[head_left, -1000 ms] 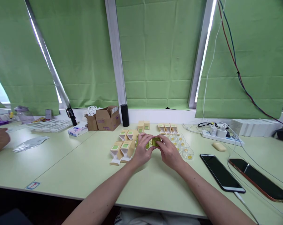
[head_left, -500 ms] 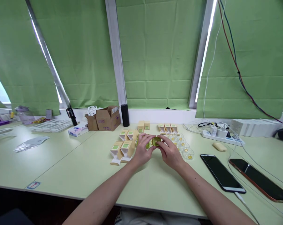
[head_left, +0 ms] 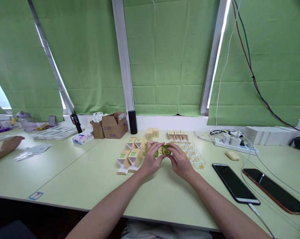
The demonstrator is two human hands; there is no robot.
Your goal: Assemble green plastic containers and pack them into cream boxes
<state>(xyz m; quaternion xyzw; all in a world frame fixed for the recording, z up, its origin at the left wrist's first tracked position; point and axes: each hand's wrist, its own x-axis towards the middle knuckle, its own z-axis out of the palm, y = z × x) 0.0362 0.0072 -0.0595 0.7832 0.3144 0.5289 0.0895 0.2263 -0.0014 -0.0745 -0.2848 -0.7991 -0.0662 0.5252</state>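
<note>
My left hand [head_left: 151,158] and my right hand [head_left: 181,161] meet above the table, fingers curled round a small square green container [head_left: 166,149]. Its open hollow side faces me. More green pieces [head_left: 156,154] show around my left fingers, partly covered by them. Left of my hands stand several small cardboard boxes [head_left: 135,157] with green squares and open white flaps. To the right, clear plastic cups [head_left: 196,158] with yellow contents sit in rows, some hidden behind my right hand.
More small boxes [head_left: 178,135] stand at the back. Two phones [head_left: 235,182] on cables and a power strip [head_left: 235,146] lie to the right. A brown carton [head_left: 115,126] and black cylinder [head_left: 132,122] are back left. Another person's hand [head_left: 12,143] rests far left.
Another person's hand and forearm have come in at the far left. The green container has tilted slightly, and my right fingers have shifted from inside it to its edge.
</note>
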